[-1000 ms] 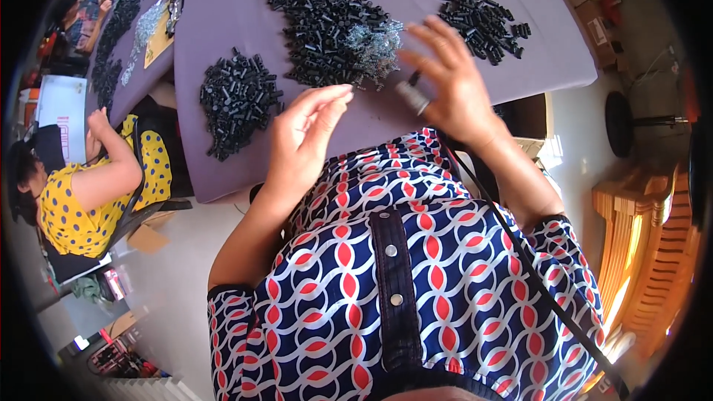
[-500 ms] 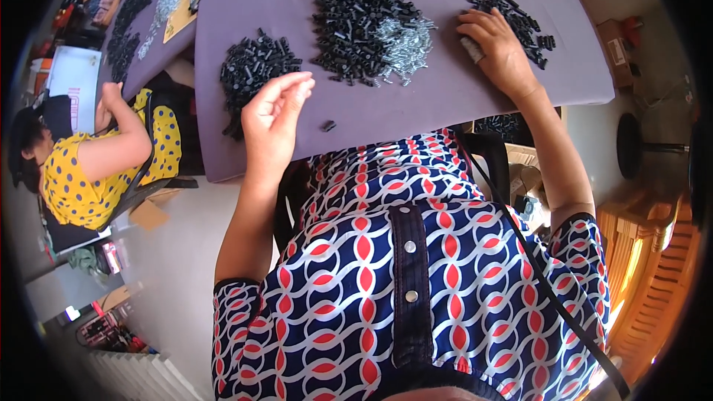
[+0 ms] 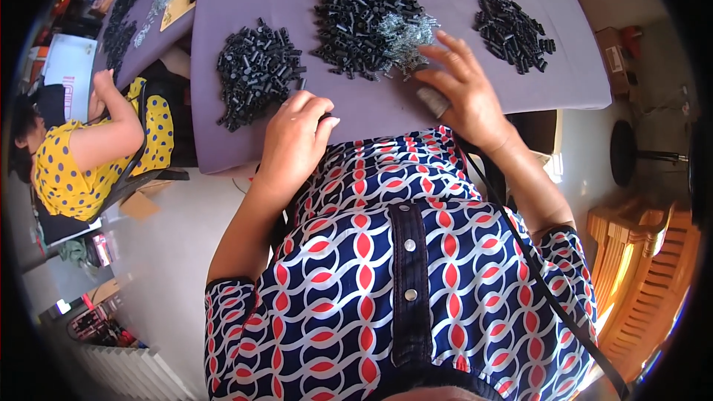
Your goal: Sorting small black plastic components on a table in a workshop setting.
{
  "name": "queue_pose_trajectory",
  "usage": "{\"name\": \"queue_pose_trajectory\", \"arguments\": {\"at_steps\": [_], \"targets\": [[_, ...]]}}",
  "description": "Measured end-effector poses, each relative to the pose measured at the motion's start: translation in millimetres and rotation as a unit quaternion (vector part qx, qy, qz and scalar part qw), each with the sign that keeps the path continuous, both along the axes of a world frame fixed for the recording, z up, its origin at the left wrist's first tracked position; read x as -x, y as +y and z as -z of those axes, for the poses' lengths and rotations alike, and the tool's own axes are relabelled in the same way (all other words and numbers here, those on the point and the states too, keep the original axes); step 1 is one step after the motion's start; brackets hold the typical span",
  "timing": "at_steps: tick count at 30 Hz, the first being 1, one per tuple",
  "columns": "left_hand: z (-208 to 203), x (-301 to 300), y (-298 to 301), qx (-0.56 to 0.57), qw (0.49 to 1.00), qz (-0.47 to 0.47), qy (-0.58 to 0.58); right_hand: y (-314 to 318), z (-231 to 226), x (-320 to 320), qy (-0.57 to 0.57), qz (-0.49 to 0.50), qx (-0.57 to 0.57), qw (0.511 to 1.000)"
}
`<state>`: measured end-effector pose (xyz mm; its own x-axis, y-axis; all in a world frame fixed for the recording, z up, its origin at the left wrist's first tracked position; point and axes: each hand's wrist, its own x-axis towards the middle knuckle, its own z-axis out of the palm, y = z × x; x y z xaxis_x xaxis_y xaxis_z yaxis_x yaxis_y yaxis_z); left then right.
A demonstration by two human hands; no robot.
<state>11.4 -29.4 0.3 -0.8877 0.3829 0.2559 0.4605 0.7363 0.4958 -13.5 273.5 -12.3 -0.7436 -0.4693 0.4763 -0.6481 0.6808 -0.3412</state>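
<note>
My left hand (image 3: 295, 130) is closed at the table's near edge, a small black plastic piece (image 3: 325, 116) pinched between thumb and fingers. Just beyond it lies a heap of short black cylindrical pieces (image 3: 256, 74). My right hand (image 3: 466, 96) has its fingers apart at the near right side of a pile of small silvery springs (image 3: 408, 33); its fingertips reach the pile's edge. A grey wrap (image 3: 433, 102) covers its thumb. The springs lie against a large heap of black pieces (image 3: 345, 30) in the middle.
Another heap of black pieces (image 3: 512, 33) lies at the right of the purple-covered table (image 3: 371, 108). To the left, a person in a yellow dotted top (image 3: 89, 156) sits at a second table. A wooden chair (image 3: 639, 275) stands at the lower right.
My right hand has moved left from the right-hand heap to the springs. My left hand has come right and down and closed on the black piece that lay loose near the table edge.
</note>
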Motion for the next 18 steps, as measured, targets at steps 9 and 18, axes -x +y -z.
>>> {"name": "queue_pose_trajectory", "arguments": {"at_steps": [9,18], "targets": [[6,4,1,-0.038,0.999,-0.001,-0.01,-22,-1,-5,-0.015,0.01,-0.033,0.999],[5,8,-3,-0.035,0.999,0.005,-0.018,-44,3,9,-0.017,0.04,-0.009,0.999]]}}
